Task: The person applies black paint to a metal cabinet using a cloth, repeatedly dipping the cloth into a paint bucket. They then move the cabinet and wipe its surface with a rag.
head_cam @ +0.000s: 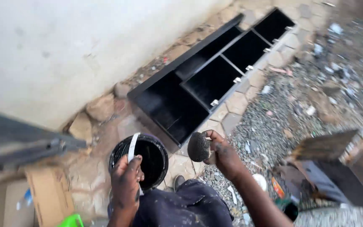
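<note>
My left hand (125, 180) grips the white handle of a round black paint bucket (141, 157) held over my lap; the inside of the bucket is black. To its right, my right hand (222, 155) holds a dark round sponge (199, 146), stained black. Paint marks both hands. Just beyond the bucket a long black-painted shelf unit (206, 75) with several compartments and small metal fittings along one edge lies flat on the paving stones.
A pale wall (64, 46) runs along the left. Rocks (101, 107) lie at its foot. Cardboard (49, 193) and a green item (70, 220) sit at the lower left. Gravel and litter (307, 96) cover the right; a dark wooden piece (337, 168) lies lower right.
</note>
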